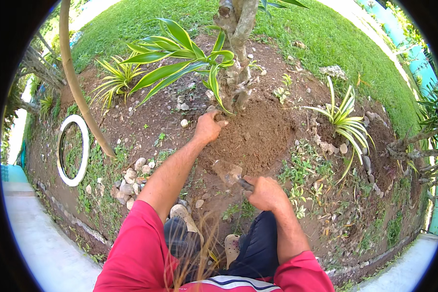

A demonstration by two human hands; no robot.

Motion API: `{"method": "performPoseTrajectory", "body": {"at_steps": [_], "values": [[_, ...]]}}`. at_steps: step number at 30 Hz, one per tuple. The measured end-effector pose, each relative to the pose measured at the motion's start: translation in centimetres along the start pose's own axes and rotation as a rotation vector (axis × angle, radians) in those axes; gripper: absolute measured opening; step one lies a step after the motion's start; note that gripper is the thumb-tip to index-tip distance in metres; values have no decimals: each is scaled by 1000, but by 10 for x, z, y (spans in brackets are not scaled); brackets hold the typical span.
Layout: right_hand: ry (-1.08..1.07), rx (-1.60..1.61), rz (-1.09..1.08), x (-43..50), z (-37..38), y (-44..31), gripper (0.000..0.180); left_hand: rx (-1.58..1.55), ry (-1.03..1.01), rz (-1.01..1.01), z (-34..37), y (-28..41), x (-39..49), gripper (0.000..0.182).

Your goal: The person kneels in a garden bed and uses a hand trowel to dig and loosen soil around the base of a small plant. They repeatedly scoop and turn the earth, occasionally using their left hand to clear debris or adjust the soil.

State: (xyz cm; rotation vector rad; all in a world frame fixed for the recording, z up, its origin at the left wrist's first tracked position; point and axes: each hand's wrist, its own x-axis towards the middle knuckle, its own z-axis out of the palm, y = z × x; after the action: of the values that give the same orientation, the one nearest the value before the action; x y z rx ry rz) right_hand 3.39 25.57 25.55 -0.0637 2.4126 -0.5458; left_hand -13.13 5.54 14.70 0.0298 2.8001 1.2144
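Note:
My right hand (265, 193) grips the dark handle of a garden trowel (227, 172). The soil-smeared blade points left and lies at the near edge of a patch of loose brown soil (252, 138). Up at the far left of that patch, my left hand (208, 126) reaches to the ground near the foot of a tree trunk (237, 65). Its thumb and fingers are bent at the soil; whether something small is between them cannot be made out. A yellow-edged dracaena (171, 54) leans over beside the trunk, one leaf tip hanging just above this hand.
A bamboo pole (75, 80) slants down on the left, near a white ring (73, 150). Stones (128, 184) are heaped left of my feet. A variegated spider plant (337, 113) grows at right, edged by stones. Lawn (314, 25) lies beyond; concrete paving (47, 233) borders the bed.

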Motion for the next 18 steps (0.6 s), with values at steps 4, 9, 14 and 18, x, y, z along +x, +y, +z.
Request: {"method": "performPoseTrajectory", "body": {"at_steps": [4, 9, 14, 18], "values": [[-116, -60, 4, 6, 14, -8, 44, -181, -197, -179, -16, -7, -1, 34], [-194, -82, 58, 37, 36, 3, 34, -59, -236, 163, -39, -20, -9, 40], [-276, -66, -3, 93, 81, 7, 31, 140, -269, 58, -59, -46, -37, 27], [-351, 119, -27, 118, 122, 18, 35, 157, -428, -204, -48, -85, -75, 30]]}}
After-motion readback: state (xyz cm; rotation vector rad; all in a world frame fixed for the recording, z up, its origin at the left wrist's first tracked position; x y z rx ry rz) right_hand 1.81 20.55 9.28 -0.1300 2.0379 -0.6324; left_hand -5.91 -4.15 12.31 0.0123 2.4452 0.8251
